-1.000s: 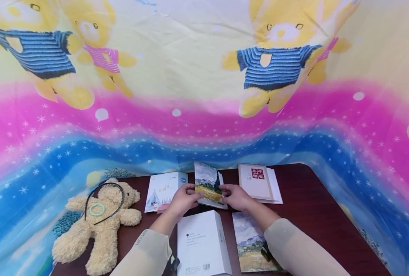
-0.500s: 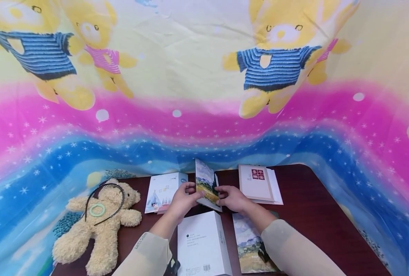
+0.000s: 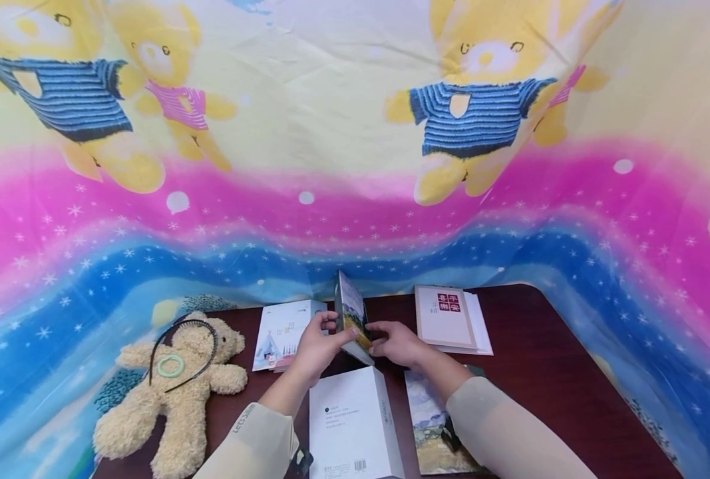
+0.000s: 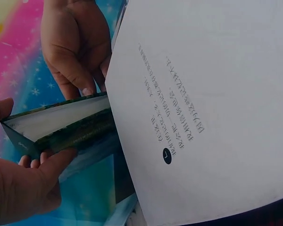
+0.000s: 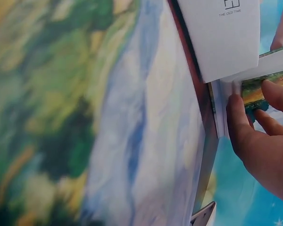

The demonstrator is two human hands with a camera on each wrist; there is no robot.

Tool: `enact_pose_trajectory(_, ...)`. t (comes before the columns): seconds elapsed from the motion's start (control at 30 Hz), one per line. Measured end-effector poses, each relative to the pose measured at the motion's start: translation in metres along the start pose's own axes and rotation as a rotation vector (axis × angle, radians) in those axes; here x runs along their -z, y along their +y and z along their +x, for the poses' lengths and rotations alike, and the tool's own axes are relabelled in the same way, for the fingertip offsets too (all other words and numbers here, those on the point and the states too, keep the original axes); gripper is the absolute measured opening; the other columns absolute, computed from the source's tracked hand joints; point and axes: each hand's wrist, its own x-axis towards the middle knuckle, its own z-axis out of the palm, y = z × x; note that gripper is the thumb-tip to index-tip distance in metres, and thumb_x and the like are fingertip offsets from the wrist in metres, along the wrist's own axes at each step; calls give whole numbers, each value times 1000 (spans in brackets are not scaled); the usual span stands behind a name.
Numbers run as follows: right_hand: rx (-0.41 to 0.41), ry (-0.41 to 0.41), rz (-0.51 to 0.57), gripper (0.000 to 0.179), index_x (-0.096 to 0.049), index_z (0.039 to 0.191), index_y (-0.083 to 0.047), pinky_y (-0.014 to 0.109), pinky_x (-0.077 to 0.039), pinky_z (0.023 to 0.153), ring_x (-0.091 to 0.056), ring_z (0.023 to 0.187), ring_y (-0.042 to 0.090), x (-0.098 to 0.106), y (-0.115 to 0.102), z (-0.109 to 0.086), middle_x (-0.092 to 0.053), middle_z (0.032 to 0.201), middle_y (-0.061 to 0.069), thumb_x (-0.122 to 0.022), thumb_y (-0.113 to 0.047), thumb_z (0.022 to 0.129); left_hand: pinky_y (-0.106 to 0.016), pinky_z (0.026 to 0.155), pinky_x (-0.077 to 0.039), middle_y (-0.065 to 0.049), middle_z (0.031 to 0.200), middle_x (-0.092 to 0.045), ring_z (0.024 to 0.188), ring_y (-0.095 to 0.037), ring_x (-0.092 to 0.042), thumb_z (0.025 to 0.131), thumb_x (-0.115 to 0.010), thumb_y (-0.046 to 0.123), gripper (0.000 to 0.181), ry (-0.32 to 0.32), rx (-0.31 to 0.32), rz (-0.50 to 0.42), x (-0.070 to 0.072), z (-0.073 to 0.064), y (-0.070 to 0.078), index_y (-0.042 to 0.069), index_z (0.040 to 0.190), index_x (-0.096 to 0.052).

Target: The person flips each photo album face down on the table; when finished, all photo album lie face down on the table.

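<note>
A hardcover book (image 3: 353, 309) with a painted landscape cover stands upright at the back middle of the table. By its spine end my left hand (image 3: 320, 349) grips it, thumb on the painted cover; the green spine (image 4: 21, 140) and white page block (image 4: 61, 115) show in the left wrist view. At the opposite edge my right hand (image 3: 399, 344) holds it between thumb and fingers. Just in front lies a white box-like thing (image 3: 355, 422) with small print and a barcode. Under my right forearm is a flat painted cover (image 3: 429, 399) with a similar landscape, partly hidden.
A teddy bear (image 3: 177, 399) lies at the left, with a black headband (image 3: 215, 339) and a green ring (image 3: 171, 365) on it. Behind my left hand is a white illustrated book (image 3: 285, 329). Back right lies a beige booklet (image 3: 444, 326) with red characters. A printed curtain (image 3: 307, 239) closes the back.
The upright book has turned, so its painted cover now looks narrower and its dark spine side shows. My right hand has shifted a little left along with it.
</note>
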Motion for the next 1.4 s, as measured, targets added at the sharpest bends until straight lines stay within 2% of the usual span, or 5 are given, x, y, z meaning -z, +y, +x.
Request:
enact_pose_trajectory(0.17, -11, -20, 2, 57, -53, 150, -6, 50, -54, 99, -66, 118, 28, -2, -2, 3, -57, 144, 19, -71, -6, 96, -49, 90, -57, -17, 127, -46, 104, -29, -55, 89, -84, 31, 66, -7, -14, -1, -1, -2, 5, 4, 137, -49)
enact_pose_trajectory(0.53, 9, -32, 11, 61, -50, 151, 0, 47, -55, 98, -65, 120, 30, -8, -4, 11, -54, 147, 22, -73, -8, 95, -48, 93, -57, -17, 142, -50, 120, -33, -59, 89, -82, 44, 71, 38, -74, 173, -2, -4, 11, 7, 140, -50)
enact_pose_trajectory(0.9, 36, -39, 1, 56, -57, 146, -4, 47, -55, 97, -65, 115, 26, -9, -1, 15, -64, 136, 15, -75, -12, 94, -48, 90, -55, -12, 139, -54, 115, -31, -58, 87, -83, 46, 68, 66, -113, 293, -5, -3, 15, 10, 136, -54)
enact_pose_trajectory(1.17, 5, -27, 283, 56, -44, 155, -2, 46, -58, 95, -58, 130, 37, 6, -16, 16, -52, 151, 21, -63, -9, 103, -46, 89, -56, -15, 137, -54, 111, -29, -59, 86, -84, 44, 68, 76, -120, 314, -8, -2, 16, 8, 136, -55)
enact_pose_trajectory(1.4, -2, -10, 392, 61, -33, 164, -17, 53, -56, 96, -45, 143, 38, 16, -35, 18, -34, 165, 17, -58, -20, 108, -47, 93, -56, -14, 136, -55, 115, -28, -60, 85, -84, 47, 71, 82, -116, 347, -10, -2, 14, 10, 137, -54)
